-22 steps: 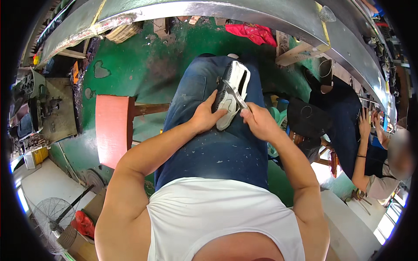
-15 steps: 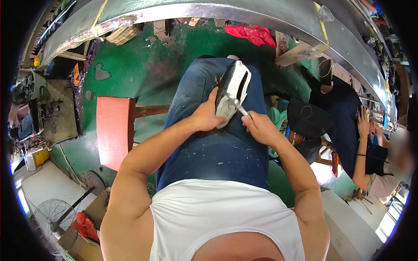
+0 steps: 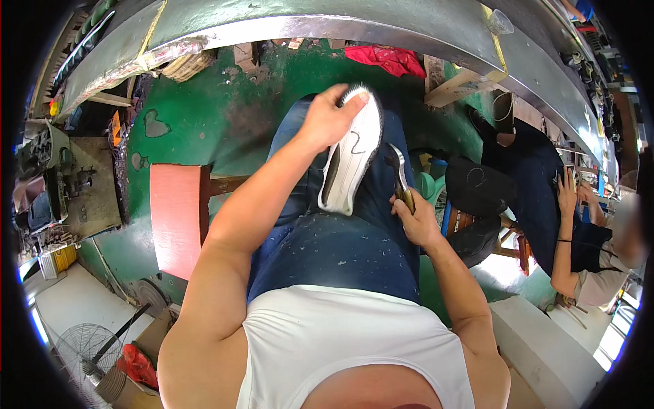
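My left hand [image 3: 330,117] grips one end of a white unfinished shoe [image 3: 351,158], fingers wrapped over its rounded tip. A dark, fringed edge runs round the tip, and a wavy dark line marks the pale surface. The other end of the shoe points toward me, above my dark blue trousers [image 3: 327,249]. In my right hand [image 3: 418,219] is a hammer [image 3: 400,170], held by its brownish handle. Its metal head points away from me, just right of the shoe and apart from it.
A metal-edged workbench [image 3: 293,27] crosses the far side. At left stands a reddish stool-like block [image 3: 178,218], with a fan [image 3: 88,354] nearer. A co-worker [image 3: 545,198] sits at right beside a dark bag [image 3: 477,184]. Red cloth [image 3: 388,60] lies on the green floor.
The shoe has been turned so its broad white surface shows, and my left hand has shifted to its far end. The hammer has come off the shoe, moving right and toward me.
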